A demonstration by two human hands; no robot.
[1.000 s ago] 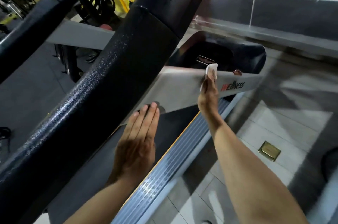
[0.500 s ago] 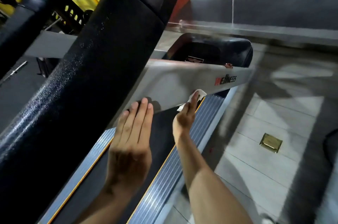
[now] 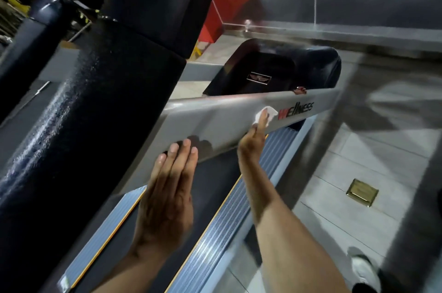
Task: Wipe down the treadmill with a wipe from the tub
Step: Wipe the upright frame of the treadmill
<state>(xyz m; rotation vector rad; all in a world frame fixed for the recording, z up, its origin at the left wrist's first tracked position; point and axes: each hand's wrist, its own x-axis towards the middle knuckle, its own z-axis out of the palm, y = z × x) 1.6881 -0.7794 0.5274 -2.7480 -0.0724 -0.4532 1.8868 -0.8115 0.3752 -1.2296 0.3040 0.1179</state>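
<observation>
Nearest, the left hand [image 3: 167,199] lies flat, fingers [image 3: 184,151] straight and together, holding nothing, its tips at the lower edge of the slanted grey metal side rail [image 3: 215,123] of the treadmill, probably as a brace; below that rail run the dark belt [image 3: 215,178] and the ribbed grey foot strip [image 3: 239,221]; farther up the rail the right hand [image 3: 254,142] presses a small white wipe [image 3: 265,114] under extended fingers, just beside the red-and-black logo [image 3: 296,111]; beyond the rail sits the black motor hood [image 3: 311,63]; the tub is out of view.

Small white wipe [image 3: 265,117] flat against grey treadmill upright [image 3: 215,123].
</observation>
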